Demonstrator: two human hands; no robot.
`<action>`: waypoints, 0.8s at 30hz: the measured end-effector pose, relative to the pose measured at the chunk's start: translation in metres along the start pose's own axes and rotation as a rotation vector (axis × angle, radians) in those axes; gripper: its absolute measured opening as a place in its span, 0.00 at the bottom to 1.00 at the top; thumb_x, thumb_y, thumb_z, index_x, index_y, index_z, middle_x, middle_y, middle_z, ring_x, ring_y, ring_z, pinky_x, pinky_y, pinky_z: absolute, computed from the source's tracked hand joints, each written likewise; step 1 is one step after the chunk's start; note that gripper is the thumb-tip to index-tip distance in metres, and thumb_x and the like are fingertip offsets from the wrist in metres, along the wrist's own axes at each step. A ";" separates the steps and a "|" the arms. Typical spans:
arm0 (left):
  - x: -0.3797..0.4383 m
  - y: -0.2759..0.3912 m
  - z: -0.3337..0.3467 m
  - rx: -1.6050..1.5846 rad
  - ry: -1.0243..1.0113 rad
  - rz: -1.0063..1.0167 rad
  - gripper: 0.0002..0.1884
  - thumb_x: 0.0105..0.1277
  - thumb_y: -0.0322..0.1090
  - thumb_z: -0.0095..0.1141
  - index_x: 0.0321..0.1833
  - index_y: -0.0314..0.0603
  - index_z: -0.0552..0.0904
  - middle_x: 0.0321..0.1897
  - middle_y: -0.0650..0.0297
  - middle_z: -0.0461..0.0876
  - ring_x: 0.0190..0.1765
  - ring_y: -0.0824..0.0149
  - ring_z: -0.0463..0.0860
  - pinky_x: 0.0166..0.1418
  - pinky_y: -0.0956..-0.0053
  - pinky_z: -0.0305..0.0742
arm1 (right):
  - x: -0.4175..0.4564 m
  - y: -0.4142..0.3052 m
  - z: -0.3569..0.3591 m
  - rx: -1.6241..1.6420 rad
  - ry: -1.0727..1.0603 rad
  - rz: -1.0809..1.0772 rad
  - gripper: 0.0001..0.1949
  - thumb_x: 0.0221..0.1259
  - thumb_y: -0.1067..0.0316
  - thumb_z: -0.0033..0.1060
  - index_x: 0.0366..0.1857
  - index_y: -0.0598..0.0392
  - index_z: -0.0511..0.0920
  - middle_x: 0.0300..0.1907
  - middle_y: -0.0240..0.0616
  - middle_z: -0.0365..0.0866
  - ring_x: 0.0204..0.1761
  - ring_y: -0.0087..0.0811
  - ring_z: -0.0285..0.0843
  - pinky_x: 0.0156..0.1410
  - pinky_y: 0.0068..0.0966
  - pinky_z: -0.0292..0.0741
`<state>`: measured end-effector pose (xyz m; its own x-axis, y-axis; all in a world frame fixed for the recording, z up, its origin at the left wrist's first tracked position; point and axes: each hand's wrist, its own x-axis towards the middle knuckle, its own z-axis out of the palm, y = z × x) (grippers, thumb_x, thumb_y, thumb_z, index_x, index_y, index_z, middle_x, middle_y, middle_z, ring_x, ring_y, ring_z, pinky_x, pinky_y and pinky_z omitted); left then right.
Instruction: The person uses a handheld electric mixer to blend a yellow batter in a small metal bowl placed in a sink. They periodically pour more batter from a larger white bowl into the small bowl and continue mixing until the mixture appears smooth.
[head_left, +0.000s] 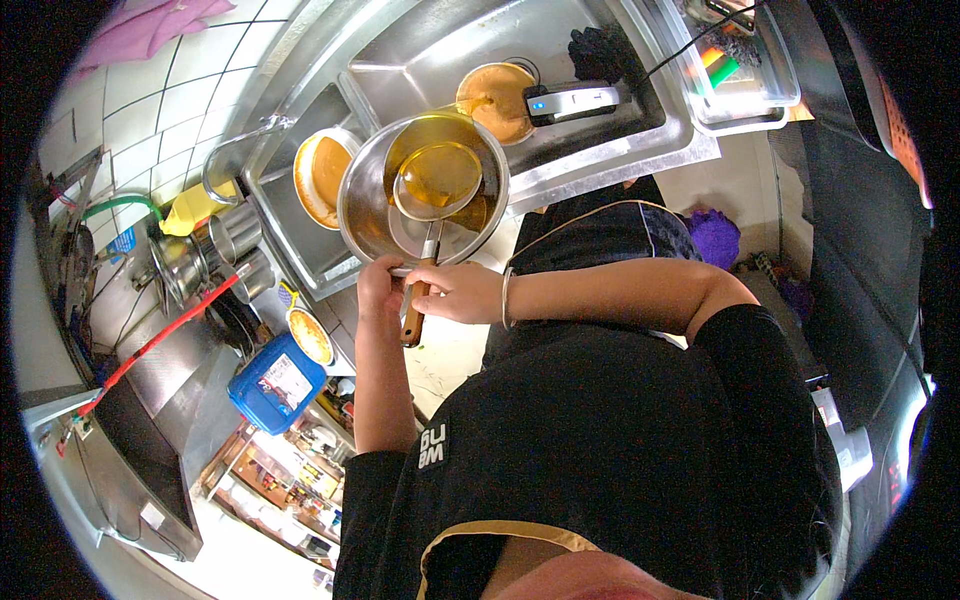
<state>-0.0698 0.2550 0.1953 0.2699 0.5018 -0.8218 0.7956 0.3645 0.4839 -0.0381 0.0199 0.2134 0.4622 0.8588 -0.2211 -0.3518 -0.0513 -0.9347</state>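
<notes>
My left hand (381, 291) grips the near rim of a wide stainless steel bowl (362, 191). My right hand (461, 291) is closed around the wooden handle of a metal ladle (429, 251), whose round head lies inside the bowl. Clear golden liquid (441, 171), which looks like oil, shows in the ladle and the bowl. At the bowl's far rim, a thin yellow trickle seems to meet a round container of orange-brown mixture (499, 82). Over that container extends a corded black-and-silver device (576, 101), probably a hand blender. A second tub of orange mixture (328, 176) stands left of the bowl.
A steel sink (442, 37) lies under the containers, with a dark cloth or glove (596, 54) inside. A clear plastic bin (750, 97) is at the upper right. Steel pots (236, 232), a bowl of orange food (309, 336) and a blue-lidded box (277, 382) stand left. A red hose (169, 322) crosses there.
</notes>
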 end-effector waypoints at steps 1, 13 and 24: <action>0.000 0.000 -0.001 -0.004 0.005 -0.002 0.02 0.63 0.22 0.52 0.35 0.30 0.78 0.31 0.57 0.79 0.32 0.60 0.82 0.29 0.69 0.78 | -0.001 -0.003 -0.002 -0.003 -0.015 0.013 0.22 0.71 0.50 0.52 0.63 0.49 0.72 0.41 0.43 0.84 0.45 0.41 0.84 0.52 0.35 0.76; 0.019 -0.018 -0.013 -0.117 -0.022 -0.048 0.02 0.62 0.22 0.54 0.31 0.34 0.77 0.28 0.60 0.77 0.27 0.61 0.80 0.28 0.70 0.76 | -0.006 -0.007 0.001 -0.026 0.017 0.006 0.22 0.70 0.53 0.53 0.63 0.50 0.70 0.37 0.46 0.84 0.42 0.44 0.85 0.47 0.36 0.76; 0.029 -0.112 0.002 -0.489 -0.050 -0.075 0.06 0.61 0.23 0.56 0.40 0.30 0.76 0.39 0.54 0.76 0.42 0.51 0.78 0.47 0.57 0.79 | -0.057 0.029 -0.129 -0.611 0.658 -0.234 0.05 0.64 0.72 0.59 0.42 0.55 0.81 0.36 0.46 0.86 0.36 0.41 0.87 0.41 0.31 0.82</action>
<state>-0.1500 0.2276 0.1165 0.2567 0.4259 -0.8676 0.4697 0.7295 0.4971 0.0300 -0.0963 0.1629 0.9019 0.4288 0.0524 0.2119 -0.3335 -0.9186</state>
